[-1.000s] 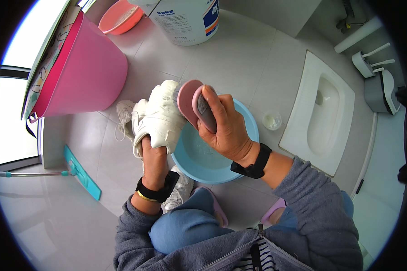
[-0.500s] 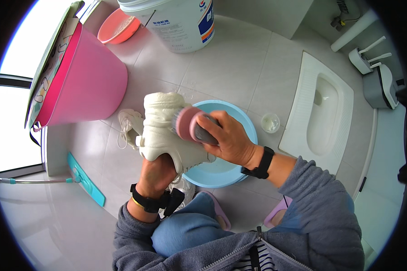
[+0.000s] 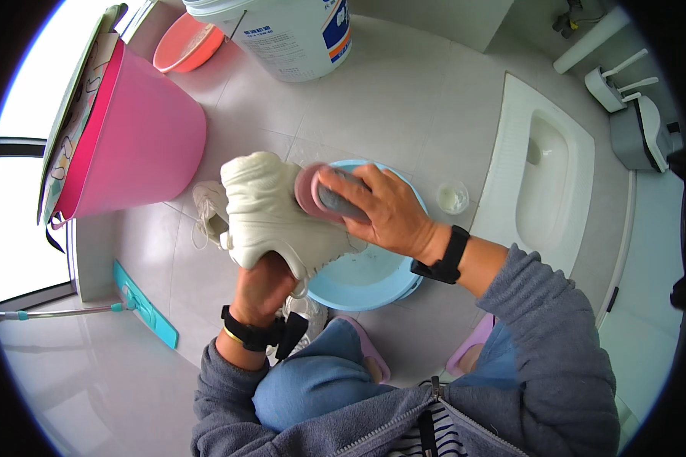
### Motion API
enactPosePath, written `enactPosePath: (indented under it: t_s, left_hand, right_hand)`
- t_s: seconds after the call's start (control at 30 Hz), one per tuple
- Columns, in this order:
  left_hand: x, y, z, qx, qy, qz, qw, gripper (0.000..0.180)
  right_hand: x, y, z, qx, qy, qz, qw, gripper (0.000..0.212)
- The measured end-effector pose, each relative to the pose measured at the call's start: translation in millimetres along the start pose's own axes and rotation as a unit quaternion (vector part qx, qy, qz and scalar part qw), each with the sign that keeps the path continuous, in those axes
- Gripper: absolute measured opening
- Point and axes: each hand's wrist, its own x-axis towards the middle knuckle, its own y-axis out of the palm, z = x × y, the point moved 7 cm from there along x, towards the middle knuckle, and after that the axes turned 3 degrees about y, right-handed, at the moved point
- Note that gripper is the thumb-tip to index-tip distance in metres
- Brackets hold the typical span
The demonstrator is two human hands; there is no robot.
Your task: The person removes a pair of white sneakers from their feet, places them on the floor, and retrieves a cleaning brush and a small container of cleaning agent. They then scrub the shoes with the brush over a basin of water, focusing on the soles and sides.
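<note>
My left hand [image 3: 262,291] reaches into the opening of a white sneaker [image 3: 270,217] and holds it up, its fingers mostly hidden inside. My right hand [image 3: 398,212] is wrapped round a pink and grey scrub brush [image 3: 310,192], which is against the sneaker's right side; its bristles are out of sight. Below and to the right, a light blue basin [image 3: 410,286] with water stands on the floor, partly covered by the sneaker and my right hand. Another pale sneaker [image 3: 208,207] lies behind on the left, and a white shoe [image 3: 310,311] shows beside my left wrist.
A small clear cup [image 3: 453,198] stands right of the basin, near a white squat toilet [image 3: 503,152]. To the left are a large pink tub [image 3: 149,137] and a teal flat mop [image 3: 149,308]. A white bucket [image 3: 282,53] and an orange basin [image 3: 177,59] stand at the back.
The sneaker has turned in my left hand and shifted slightly left. The brush has moved a little up along its side, and its bristles no longer show.
</note>
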Motion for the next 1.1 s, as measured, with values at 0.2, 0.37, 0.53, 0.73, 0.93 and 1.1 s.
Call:
enactPosePath:
  t_s: [0.2, 0.37, 0.53, 0.73, 0.93, 1.1]
  left_hand:
    - [-4.3, -9.7, -26.2, 0.01, 0.1, 0.005, 0.995, 0.066]
    - [0.2, -15.4, -3.4, -0.058, 0.047, 0.014, 0.997, 0.062]
    - [-10.9, -27.9, -29.1, -0.034, 0.122, 0.063, 0.99, 0.063]
    - [-30.4, -45.7, -43.3, 0.285, 0.146, -0.012, 0.947, 0.059]
    - [-43.4, -48.4, -15.9, 0.661, 0.146, -0.008, 0.736, 0.066]
    - [-48.8, -53.4, 0.4, 0.828, 0.124, 0.068, 0.542, 0.063]
  right_hand:
    - [-13.8, 16.8, -15.1, -0.021, 0.039, 0.073, 0.996, 0.083]
    - [-4.1, 19.5, -1.9, 0.055, 0.052, 0.009, 0.997, 0.078]
    - [-43.5, 51.0, -46.2, -0.071, 0.182, 0.206, 0.959, 0.08]
    - [-92.7, 103.0, -91.4, -0.209, 0.206, 0.282, 0.913, 0.075]
    - [-106.7, 121.7, -102.1, -0.135, 0.244, 0.334, 0.9, 0.069]
    - [-66.4, 61.6, -69.1, 0.126, 0.242, 0.168, 0.947, 0.068]
